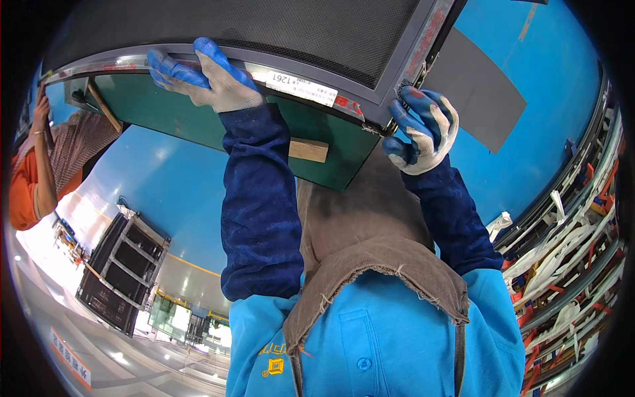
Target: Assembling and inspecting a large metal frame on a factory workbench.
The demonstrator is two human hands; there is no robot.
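Observation:
A grey window frame (390,79) with dark mesh (297,33) lies across the top of the view. Clear tape and a white label (291,85) are stuck along its near edge. My left hand (215,79), in a white and blue glove, grips that edge, thumb on top and fingers along the front. At the near right corner, my right hand (426,129), gloved alike, curls its bent fingers and thumb around the frame's side. Exact contact there is partly hidden. Under the frame is a dark green panel (178,116) with a wooden block (309,150) against it.
Another person (46,165) in orange stands at the left, a hand near the frame's far end. Long wrapped profiles (569,284) are stacked at the right. A grey sheet (479,89) lies on the blue floor (555,59). A rack of dark panels (126,271) stands lower left.

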